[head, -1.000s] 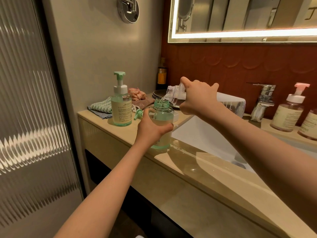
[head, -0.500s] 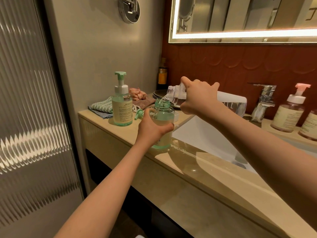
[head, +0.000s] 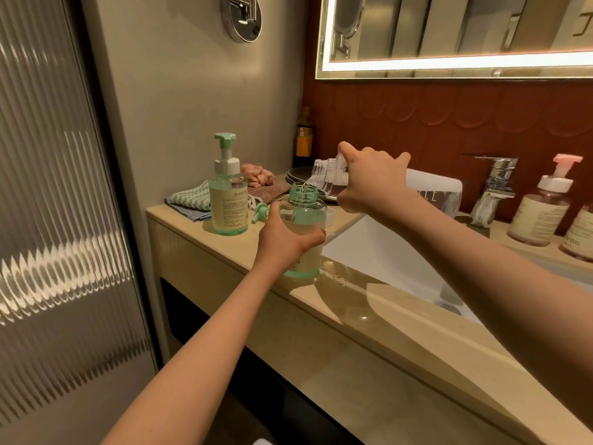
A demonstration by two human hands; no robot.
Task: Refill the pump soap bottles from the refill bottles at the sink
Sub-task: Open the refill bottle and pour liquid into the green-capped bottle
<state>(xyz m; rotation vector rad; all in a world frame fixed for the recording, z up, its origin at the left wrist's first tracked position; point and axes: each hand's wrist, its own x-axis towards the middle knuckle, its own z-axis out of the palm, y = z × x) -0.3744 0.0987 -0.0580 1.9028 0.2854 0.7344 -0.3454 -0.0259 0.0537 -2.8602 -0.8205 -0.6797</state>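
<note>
4 pump bottles in view, and I judge 1 to be mid-refill. The left hand (head: 282, 239) wraps the open green bottle (head: 303, 216), which sits at the front edge of the counter (head: 353, 303), just left of the basin (head: 378, 252). The right hand (head: 369, 181) grips the refill bottle (head: 433, 191) near its neck and tips it almost level, mouth over the open neck, with a thin stream (head: 300, 200) running in. The level looks near the shoulder, though the left hand hides most of it, so I judge this pour close to done. Its loose pump head (head: 260, 212) lies on the counter behind, not yet screwed back. The capped green bottle (head: 228, 200) toward the counter's left end looks full; I cannot say whether it was refilled. 2 pink-pump bottles (head: 542, 210) at the back right edge stand capped and look untouched, likely left to do. For writing, the refill bottle shows faint pale letters, possibly ending "LE", but I can't be sure. The green and pink labels carry small print, too fine to read.
</note>
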